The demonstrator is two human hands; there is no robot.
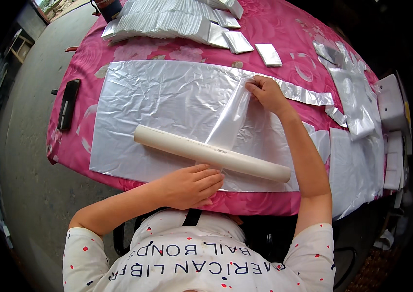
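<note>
A wide, shiny plastic sheet (148, 97) lies flat on the table, and a long white plastic pipe (211, 155) rests slantwise across it. My right hand (268, 95) pinches a strip of thin clear plastic film (230, 119) near the sheet's far edge. From there the film runs down toward the pipe. Just on the near side of the pipe, my left hand (192, 187) lies flat, fingers stretched to the right, over the sheet's near edge. Whether anything is under its palm is hidden.
Stacks of folded plastic packets (162, 24) cover the far left of the pink tablecloth (82, 63), with a single packet (268, 55) apart. A black phone (69, 104) lies at left. Crumpled plastic (354, 102) and more sheets (354, 165) sit at right beside white boxes (392, 109).
</note>
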